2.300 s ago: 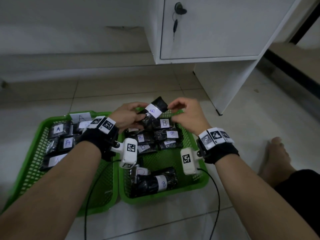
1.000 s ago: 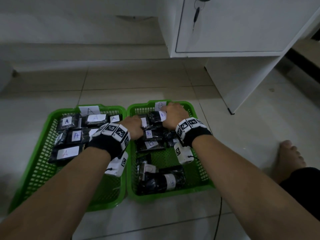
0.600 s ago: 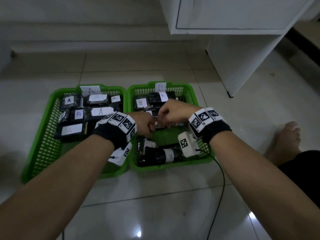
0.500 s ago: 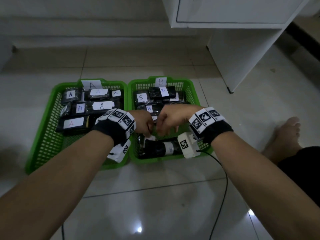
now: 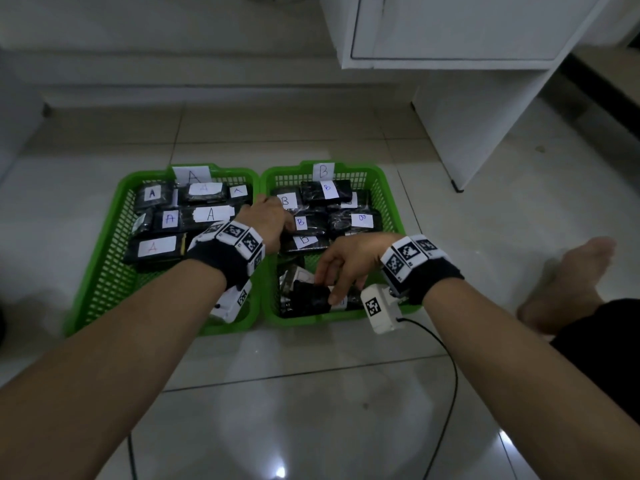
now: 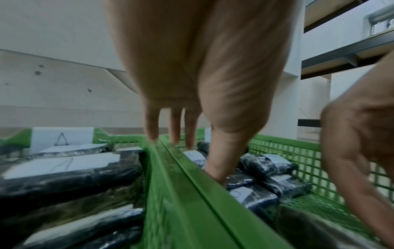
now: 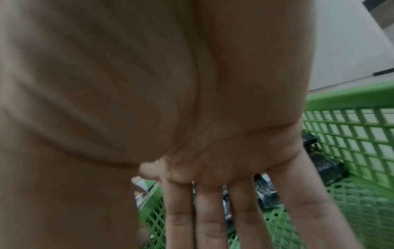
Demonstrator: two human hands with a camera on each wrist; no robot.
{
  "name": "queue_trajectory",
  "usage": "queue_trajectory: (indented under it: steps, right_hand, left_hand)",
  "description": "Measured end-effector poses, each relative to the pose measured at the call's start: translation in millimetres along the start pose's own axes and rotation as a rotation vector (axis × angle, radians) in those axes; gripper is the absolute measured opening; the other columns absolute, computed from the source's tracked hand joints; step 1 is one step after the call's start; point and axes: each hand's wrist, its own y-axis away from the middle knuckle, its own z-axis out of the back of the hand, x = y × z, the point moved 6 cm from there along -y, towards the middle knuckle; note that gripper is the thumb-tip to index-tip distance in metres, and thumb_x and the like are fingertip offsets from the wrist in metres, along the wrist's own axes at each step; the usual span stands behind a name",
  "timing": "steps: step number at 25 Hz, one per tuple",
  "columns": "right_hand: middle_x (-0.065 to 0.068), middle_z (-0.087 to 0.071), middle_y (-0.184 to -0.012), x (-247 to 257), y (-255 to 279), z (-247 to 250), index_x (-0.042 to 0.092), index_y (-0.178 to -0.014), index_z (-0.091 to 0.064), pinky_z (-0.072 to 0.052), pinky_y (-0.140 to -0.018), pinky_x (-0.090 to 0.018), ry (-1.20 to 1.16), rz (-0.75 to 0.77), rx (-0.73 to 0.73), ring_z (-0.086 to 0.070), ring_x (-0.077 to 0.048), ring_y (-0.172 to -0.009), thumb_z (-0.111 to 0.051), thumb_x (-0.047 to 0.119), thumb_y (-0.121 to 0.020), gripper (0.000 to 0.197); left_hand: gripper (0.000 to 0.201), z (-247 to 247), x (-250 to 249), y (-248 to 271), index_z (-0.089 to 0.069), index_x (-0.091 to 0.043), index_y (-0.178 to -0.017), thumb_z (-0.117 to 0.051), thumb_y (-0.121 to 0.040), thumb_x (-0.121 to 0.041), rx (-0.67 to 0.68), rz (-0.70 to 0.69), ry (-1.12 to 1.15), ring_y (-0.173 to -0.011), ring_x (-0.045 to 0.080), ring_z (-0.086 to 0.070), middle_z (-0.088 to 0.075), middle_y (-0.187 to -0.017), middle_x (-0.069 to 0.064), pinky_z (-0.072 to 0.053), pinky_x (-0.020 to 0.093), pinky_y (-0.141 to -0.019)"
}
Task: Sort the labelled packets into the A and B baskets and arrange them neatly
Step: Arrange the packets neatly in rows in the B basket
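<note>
Two green baskets stand side by side on the floor. The A basket (image 5: 104, 258) on the left holds several black packets with A labels (image 5: 211, 214). The B basket (image 5: 391, 199) holds rows of B packets (image 5: 356, 220) at the back and a loose pile of black packets (image 5: 308, 299) at the front. My left hand (image 5: 277, 213) hovers over the shared rim (image 6: 192, 185) with straight fingers (image 6: 175, 133), holding nothing. My right hand (image 5: 332, 285) reaches down into the B basket, and its extended fingers (image 7: 213, 210) touch the front pile.
A white cabinet (image 5: 467, 98) stands behind and to the right of the baskets. A bare foot (image 5: 568, 282) lies on the tiles right of the B basket. A black cable (image 5: 446, 375) trails from my right wrist over the floor.
Both hands held a B packet and set it down at the back of the B basket. The right hand then came to the front pile, and the left moved onto the rim.
</note>
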Motion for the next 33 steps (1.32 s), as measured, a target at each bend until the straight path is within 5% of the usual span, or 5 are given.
queue_trajectory:
  steps: [6, 14, 18, 23, 33]
  right_hand:
    - [0.003, -0.074, -0.102, -9, 7, 18, 0.016, -0.116, -0.072, -0.055, -0.081, -0.034, -0.166, 0.084, -0.032, -0.067, -0.014, -0.089, -0.082, 0.031, -0.08, 0.04]
    - [-0.024, -0.061, -0.114, -61, 28, 49, -0.003, -0.14, -0.048, -0.056, -0.057, -0.035, -1.07, 0.195, -0.178, -0.067, -0.03, -0.074, -0.057, 0.035, -0.095, 0.059]
    - [-0.021, -0.066, -0.102, -59, 26, 50, 0.005, -0.125, -0.059, -0.048, -0.05, -0.03, -1.02, 0.219, -0.278, -0.064, -0.03, -0.07, -0.064, 0.042, -0.092, 0.051]
    - [-0.003, -0.071, -0.109, -56, 38, 75, 0.019, -0.116, -0.065, -0.058, -0.087, -0.037, -0.581, 0.1, -0.739, -0.068, -0.021, -0.101, -0.096, 0.008, -0.055, 0.07]
    - [0.009, -0.069, -0.103, -25, 29, 81, 0.024, -0.102, -0.067, -0.057, -0.081, -0.031, -0.325, 0.159, -0.961, -0.066, -0.011, -0.096, -0.099, 0.019, -0.052, 0.06]
  left_hand:
    - [0.041, -3, -17, -2, -0.067, -0.028, -0.114, -0.075, -0.076, -0.015, -0.022, -0.106, 0.08, -0.119, 0.023, -0.05, -0.059, -0.123, 0.0, -0.044, 0.038, -0.098]
    - [0.045, -27, -47, 10, -0.07, -0.02, -0.115, -0.085, -0.072, -0.02, 0.36, -0.274, 0.294, -0.092, 0.01, -0.066, -0.072, -0.104, -0.006, -0.055, 0.027, -0.084]
    - [0.02, -16, -36, 9, -0.072, -0.022, -0.104, -0.072, -0.085, -0.03, 0.356, -0.237, 0.429, -0.095, 0.012, -0.064, -0.068, -0.096, -0.012, -0.052, 0.03, -0.088]
    - [0.017, 35, 31, -1, -0.065, -0.013, -0.103, -0.058, -0.096, -0.026, -0.017, 0.041, 0.82, -0.087, 0.019, -0.065, -0.068, -0.097, 0.003, -0.051, 0.031, -0.077]
    - [0.005, 36, 70, -11, -0.063, -0.009, -0.09, -0.06, -0.094, -0.01, -0.282, 0.311, 1.41, -0.087, 0.031, -0.07, -0.071, -0.096, 0.015, -0.057, 0.049, -0.088]
